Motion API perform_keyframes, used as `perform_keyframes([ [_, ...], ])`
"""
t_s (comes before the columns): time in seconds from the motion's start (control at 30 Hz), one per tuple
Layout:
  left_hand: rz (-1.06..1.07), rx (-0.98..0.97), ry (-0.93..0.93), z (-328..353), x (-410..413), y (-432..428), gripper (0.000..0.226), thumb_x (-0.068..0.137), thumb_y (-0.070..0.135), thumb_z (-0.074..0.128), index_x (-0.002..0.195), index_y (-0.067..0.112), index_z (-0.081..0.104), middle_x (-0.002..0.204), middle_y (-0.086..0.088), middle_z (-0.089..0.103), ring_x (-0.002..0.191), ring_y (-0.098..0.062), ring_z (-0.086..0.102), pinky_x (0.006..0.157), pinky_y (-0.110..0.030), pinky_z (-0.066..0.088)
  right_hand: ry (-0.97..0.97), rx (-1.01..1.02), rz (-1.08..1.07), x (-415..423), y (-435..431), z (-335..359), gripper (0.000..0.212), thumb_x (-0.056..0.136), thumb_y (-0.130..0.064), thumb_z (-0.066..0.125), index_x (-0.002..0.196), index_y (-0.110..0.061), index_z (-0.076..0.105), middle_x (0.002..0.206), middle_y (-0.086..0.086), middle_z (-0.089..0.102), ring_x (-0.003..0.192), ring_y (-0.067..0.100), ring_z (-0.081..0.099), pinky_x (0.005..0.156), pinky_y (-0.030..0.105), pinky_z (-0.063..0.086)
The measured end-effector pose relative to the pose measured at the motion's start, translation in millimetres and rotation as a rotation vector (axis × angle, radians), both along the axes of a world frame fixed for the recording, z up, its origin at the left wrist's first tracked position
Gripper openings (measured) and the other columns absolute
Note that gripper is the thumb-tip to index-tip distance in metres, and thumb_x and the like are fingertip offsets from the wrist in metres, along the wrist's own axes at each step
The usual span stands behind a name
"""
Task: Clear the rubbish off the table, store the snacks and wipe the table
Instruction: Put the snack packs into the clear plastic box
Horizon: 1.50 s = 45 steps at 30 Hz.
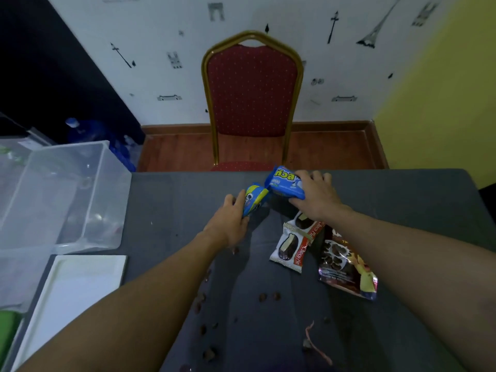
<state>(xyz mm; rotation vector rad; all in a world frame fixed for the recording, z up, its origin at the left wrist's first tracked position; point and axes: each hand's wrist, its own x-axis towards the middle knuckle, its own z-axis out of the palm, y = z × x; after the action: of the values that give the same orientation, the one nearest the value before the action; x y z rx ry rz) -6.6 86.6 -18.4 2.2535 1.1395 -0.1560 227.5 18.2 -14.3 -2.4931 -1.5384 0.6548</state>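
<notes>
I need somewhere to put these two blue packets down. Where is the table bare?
Bare cloth lies on the table's far right, beyond the right hand, and on the far left between the left hand and the clear bin. Crowded: choco pie packets, the dark pouch, crumbs nearer.

Bench layout, snacks far side.
Bin [67, 194] + tray [72, 294] on bench [402, 210] left; chair [252, 103] behind; snack packs [316, 253] right-centre, crumbs [268, 296] nearer.
</notes>
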Motion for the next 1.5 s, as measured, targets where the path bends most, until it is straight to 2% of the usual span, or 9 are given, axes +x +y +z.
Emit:
perform_keyframes([
  [0.27, 0.129, 0.170, -0.054, 38, -59, 17, 0.063, 0.100, 0.038, 0.045, 0.153, 0.023, 0.014, 0.123, -0.009, 0.038, 0.091, -0.037, 0.059, 0.078, -0.049, 0.052, 0.054, 0.159, 0.031, -56, 11, 36, 0.078, 0.090, -0.043, 0.070, 0.154, -0.033, 0.027, 0.123, 0.009, 0.041, 0.114, 0.028, 0.041, 0.094, 0.039, 0.041],
  [0.4, 0.190, 0.248, -0.141, 58, -93, 32, 0.061, 0.099, 0.037, 0.047, 0.152, 0.024, 0.020, 0.122, -0.009, 0.040, 0.087, -0.032, 0.058, 0.071, -0.042, 0.049, 0.042, 0.216, 0.031, -89, 25, 49, 0.077, 0.090, -0.045, 0.070, 0.154, -0.035, 0.029, 0.120, 0.008, 0.041, 0.108, 0.025, 0.039, 0.094, 0.039, 0.042],
  [0.53, 0.255, 0.290, -0.212, 72, -136, 51, 0.065, 0.097, 0.039, 0.051, 0.153, 0.024, 0.022, 0.125, -0.011, 0.048, 0.098, -0.031, 0.060, 0.078, -0.041, 0.050, 0.031, 0.253, 0.059, -126, 46, 58, 0.076, 0.088, -0.046, 0.069, 0.153, -0.037, 0.030, 0.117, 0.007, 0.041, 0.108, 0.026, 0.042, 0.093, 0.041, 0.045],
  [0.67, 0.294, 0.363, -0.253, 84, -184, 69, 0.066, 0.096, 0.037, 0.055, 0.152, 0.021, 0.025, 0.126, -0.012, 0.053, 0.102, -0.026, 0.060, 0.076, -0.030, 0.045, 0.032, 0.285, 0.083, -167, 72, 66, 0.077, 0.088, -0.046, 0.070, 0.153, -0.037, 0.031, 0.117, 0.006, 0.042, 0.108, 0.027, 0.043, 0.094, 0.041, 0.045],
  [0.8, 0.372, 0.457, -0.224, 93, -237, 96, 0.065, 0.096, 0.041, 0.055, 0.152, 0.021, 0.028, 0.131, -0.011, 0.054, 0.104, -0.027, 0.060, 0.079, -0.037, 0.050, 0.028, 0.323, 0.130, -209, 100, 73, 0.077, 0.089, -0.048, 0.069, 0.155, -0.035, 0.030, 0.113, 0.002, 0.038, 0.108, 0.025, 0.042, 0.090, 0.036, 0.042],
  [1.03, 0.504, 0.643, -0.152, 91, -326, 141, 0.062, 0.096, 0.043, 0.053, 0.150, 0.019, 0.033, 0.120, -0.010, 0.060, 0.091, -0.030, 0.062, 0.072, -0.043, 0.055, 0.015, 0.330, 0.216, -272, 145, 80, 0.078, 0.092, -0.048, 0.066, 0.157, -0.032, 0.028, 0.123, 0.007, 0.042, 0.112, 0.023, 0.042, 0.089, 0.031, 0.040],
  [1.17, 0.618, 0.652, -0.104, 78, -365, 160, 0.065, 0.096, 0.041, 0.052, 0.153, 0.019, 0.028, 0.123, -0.011, 0.056, 0.095, -0.035, 0.060, 0.073, -0.046, 0.052, 0.010, 0.335, 0.268, -298, 167, 82, 0.076, 0.092, -0.048, 0.065, 0.157, -0.031, 0.029, 0.125, 0.008, 0.042, 0.114, 0.025, 0.042, 0.096, 0.033, 0.040],
  [1.33, 0.795, 0.634, -0.058, 62, -388, 176, 0.064, 0.098, 0.037, 0.048, 0.155, 0.021, 0.023, 0.130, -0.012, 0.051, 0.104, -0.038, 0.054, 0.084, -0.051, 0.043, -0.017, 0.333, 0.349, -327, 203, 84, 0.076, 0.091, -0.050, 0.066, 0.156, -0.031, 0.031, 0.125, 0.009, 0.044, 0.112, 0.026, 0.044, 0.101, 0.039, 0.042],
  [1.5, 0.951, 0.570, -0.081, 51, -395, 194, 0.064, 0.099, 0.040, 0.044, 0.155, 0.020, 0.020, 0.135, -0.013, 0.046, 0.107, -0.038, 0.051, 0.089, -0.052, 0.041, -0.160, 0.282, 0.430, -357, 242, 84, 0.073, 0.089, -0.060, 0.062, 0.154, -0.041, 0.033, 0.128, 0.003, 0.045, 0.118, 0.024, 0.043, 0.094, 0.041, 0.037],
])
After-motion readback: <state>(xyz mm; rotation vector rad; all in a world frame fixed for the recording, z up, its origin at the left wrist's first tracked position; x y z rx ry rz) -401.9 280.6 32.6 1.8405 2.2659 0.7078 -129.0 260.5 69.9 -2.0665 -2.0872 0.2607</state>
